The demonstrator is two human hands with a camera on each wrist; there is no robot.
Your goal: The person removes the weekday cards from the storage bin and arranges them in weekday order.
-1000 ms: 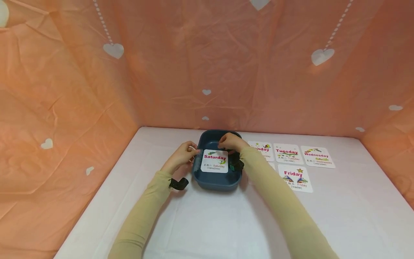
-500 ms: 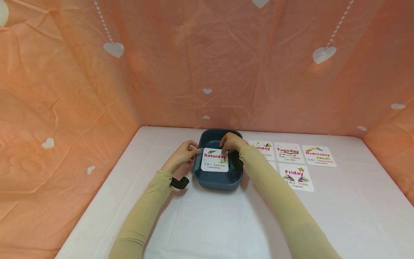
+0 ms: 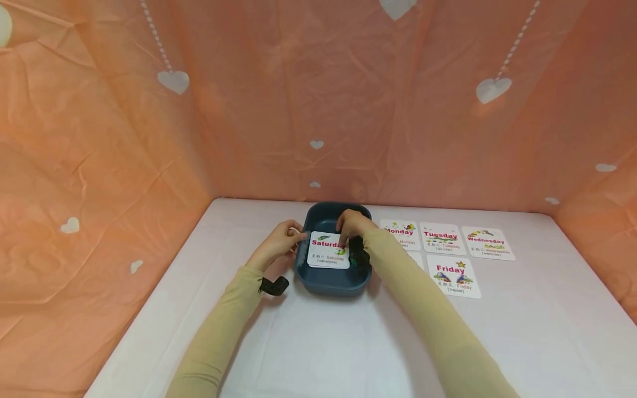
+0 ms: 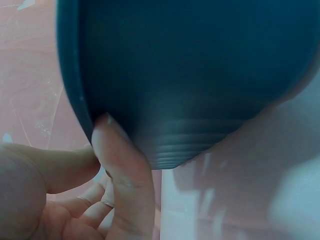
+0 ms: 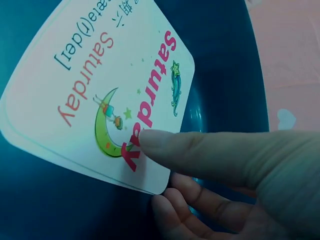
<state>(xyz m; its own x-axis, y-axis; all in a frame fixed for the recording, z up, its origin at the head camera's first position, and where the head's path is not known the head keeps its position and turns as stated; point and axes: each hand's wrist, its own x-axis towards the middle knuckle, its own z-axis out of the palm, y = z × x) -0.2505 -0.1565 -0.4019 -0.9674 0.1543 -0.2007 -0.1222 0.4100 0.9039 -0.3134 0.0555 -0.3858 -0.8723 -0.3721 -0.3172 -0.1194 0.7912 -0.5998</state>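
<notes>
A dark blue plastic box (image 3: pixel 334 285) stands on the table in the head view. My left hand (image 3: pixel 280 242) pinches its left rim; in the left wrist view the rim of the box (image 4: pixel 68 60) sits between thumb and finger. My right hand (image 3: pixel 354 224) reaches into the box and holds a white Saturday card (image 3: pixel 325 257). Seen from the right wrist, the thumb (image 5: pixel 200 150) lies over the end of the printed word and the other fingers are under the card's edge. A second card edge shows just beneath the Saturday card (image 5: pixel 75 100).
Right of the box lie a Monday card (image 3: pixel 402 232), a Tuesday card (image 3: pixel 442 246), a Wednesday card (image 3: pixel 487 251) and a Friday card (image 3: pixel 454 283). Another card (image 3: pixel 417 257) is mostly hidden by the right sleeve. Orange cloth walls (image 3: pixel 278 110) enclose the table's back and sides.
My right thumb has come from the card's upper right corner onto its face, over the printed word. The left hand stays on the rim, and the box keeps its place.
</notes>
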